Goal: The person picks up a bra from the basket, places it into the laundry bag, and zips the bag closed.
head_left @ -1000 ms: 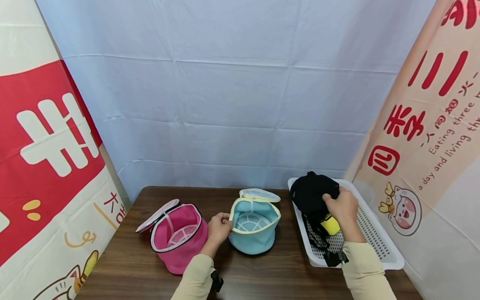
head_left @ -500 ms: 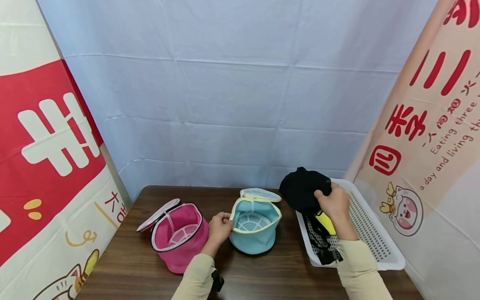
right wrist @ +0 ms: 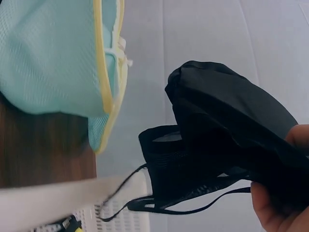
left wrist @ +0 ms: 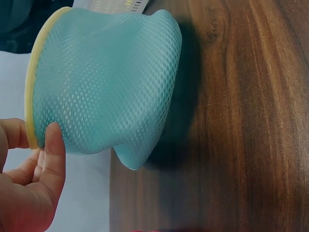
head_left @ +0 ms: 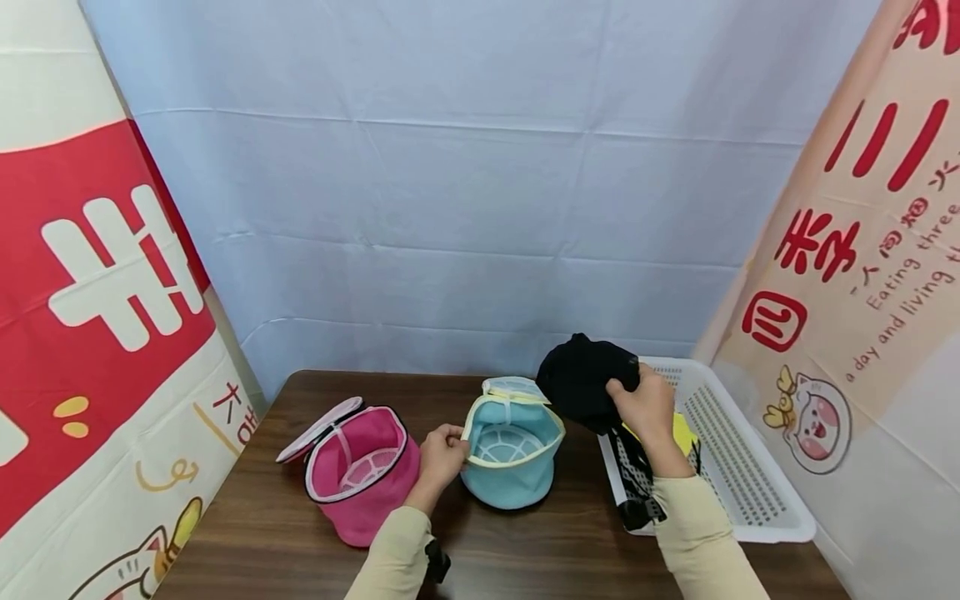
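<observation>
My left hand (head_left: 442, 458) pinches the yellow-trimmed rim of a light-blue mesh laundry bag (head_left: 510, 487) that stands unzipped on the table. The left wrist view shows the thumb and a finger on either side of that rim, with the mesh wall (left wrist: 106, 82) sagging beside them. A black bra (head_left: 581, 379) hangs from my right hand (head_left: 647, 410), which grips it by one side. Its moulded cup (right wrist: 227, 101) and thin loose straps show in the right wrist view. In the head view the bra overlaps the right edge of the bag's folded-back lid (head_left: 513, 385).
To the left stands a pink mesh laundry bag (head_left: 367, 517), its lid (head_left: 318, 429) folded back. A white perforated basket (head_left: 757, 475) on the right holds something yellow (head_left: 684, 433) and black patterned fabric (head_left: 632, 458). A pale cloth (head_left: 465, 208) hangs behind the table.
My right hand has carried the black bra leftward from over the basket to beside the light-blue bag's lid. The left hand keeps its hold on the rim.
</observation>
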Tool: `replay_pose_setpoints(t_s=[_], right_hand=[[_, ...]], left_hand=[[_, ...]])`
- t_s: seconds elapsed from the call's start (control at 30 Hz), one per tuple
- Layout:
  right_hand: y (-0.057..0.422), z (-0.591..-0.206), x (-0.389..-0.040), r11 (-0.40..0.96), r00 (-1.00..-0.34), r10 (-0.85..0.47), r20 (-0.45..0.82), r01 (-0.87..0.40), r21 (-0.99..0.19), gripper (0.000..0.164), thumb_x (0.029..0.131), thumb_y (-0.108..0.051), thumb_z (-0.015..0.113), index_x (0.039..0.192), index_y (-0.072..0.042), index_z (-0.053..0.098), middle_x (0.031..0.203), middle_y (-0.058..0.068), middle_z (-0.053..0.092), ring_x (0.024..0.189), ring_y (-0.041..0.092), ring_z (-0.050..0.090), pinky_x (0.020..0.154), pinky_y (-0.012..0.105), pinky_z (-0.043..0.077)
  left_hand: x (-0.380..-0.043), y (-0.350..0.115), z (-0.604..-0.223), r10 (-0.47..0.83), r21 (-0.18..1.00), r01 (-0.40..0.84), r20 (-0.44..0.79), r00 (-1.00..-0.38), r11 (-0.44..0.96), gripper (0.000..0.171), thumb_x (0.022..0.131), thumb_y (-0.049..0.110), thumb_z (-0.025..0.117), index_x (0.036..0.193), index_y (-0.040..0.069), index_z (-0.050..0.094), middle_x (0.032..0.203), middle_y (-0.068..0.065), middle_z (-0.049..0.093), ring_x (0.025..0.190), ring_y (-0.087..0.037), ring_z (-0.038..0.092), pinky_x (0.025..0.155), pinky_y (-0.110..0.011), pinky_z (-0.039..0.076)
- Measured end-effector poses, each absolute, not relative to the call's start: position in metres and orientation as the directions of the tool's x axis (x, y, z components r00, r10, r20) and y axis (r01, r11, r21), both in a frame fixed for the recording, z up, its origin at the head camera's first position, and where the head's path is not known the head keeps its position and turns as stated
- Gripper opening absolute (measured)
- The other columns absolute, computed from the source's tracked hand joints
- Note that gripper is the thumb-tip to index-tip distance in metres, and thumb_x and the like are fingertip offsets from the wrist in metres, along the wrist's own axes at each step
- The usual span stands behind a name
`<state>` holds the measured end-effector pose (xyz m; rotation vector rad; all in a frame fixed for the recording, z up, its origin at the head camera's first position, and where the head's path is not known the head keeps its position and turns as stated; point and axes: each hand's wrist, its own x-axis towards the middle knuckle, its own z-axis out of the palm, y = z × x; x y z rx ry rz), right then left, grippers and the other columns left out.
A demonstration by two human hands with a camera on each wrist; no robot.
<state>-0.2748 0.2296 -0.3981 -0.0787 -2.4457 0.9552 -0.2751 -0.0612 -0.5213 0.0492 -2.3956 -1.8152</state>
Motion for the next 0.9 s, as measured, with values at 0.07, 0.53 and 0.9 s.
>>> replay_pose_setpoints(t_s=[0.07, 0.53, 0.9], right_hand=[[0.224, -0.401, -0.278, 0.736, -0.867, 0.231, 0.441, -0.141, -0.662, 0.030, 0.084, -0.011, 0.062, 0.104, 0.012, 0.058, 0.094, 0.033, 0.059, 0.083, 0.046, 0.056, 0.073, 0.055, 0.043], [0.193, -0.410, -0.284, 0.636, -0.872, 0.215, 0.440, -0.217, -0.741, 0.019, 0.083, -0.009, 0.064, 0.093, 0.006, 0.061, 0.090, 0.026, 0.061, 0.084, 0.040, 0.057, 0.070, 0.050, 0.045], [0.171, -0.408, -0.286, 0.542, -0.878, 0.185, 0.441, -0.283, -0.791, 0.026, 0.082, -0.009, 0.066, 0.104, 0.005, 0.062, 0.102, 0.025, 0.061, 0.092, 0.038, 0.057, 0.076, 0.050, 0.045]], left_hand=[[-0.275, -0.062, -0.522, -0.111, 0.962, 0.052, 0.085, -0.990, 0.268, 0.019, 0.080, -0.003, 0.058, 0.098, -0.006, 0.063, 0.065, -0.005, 0.048, 0.050, -0.013, 0.052, 0.047, -0.029, 0.050], [-0.278, -0.060, -0.525, -0.100, 0.962, 0.043, 0.072, -0.992, 0.270, 0.018, 0.081, -0.002, 0.058, 0.099, -0.004, 0.062, 0.066, -0.004, 0.048, 0.052, -0.013, 0.054, 0.049, -0.029, 0.051], [-0.276, -0.062, -0.525, -0.091, 0.963, 0.062, 0.089, -0.992, 0.263, 0.018, 0.082, -0.003, 0.058, 0.099, -0.006, 0.061, 0.066, -0.003, 0.046, 0.050, -0.013, 0.052, 0.048, -0.029, 0.050]])
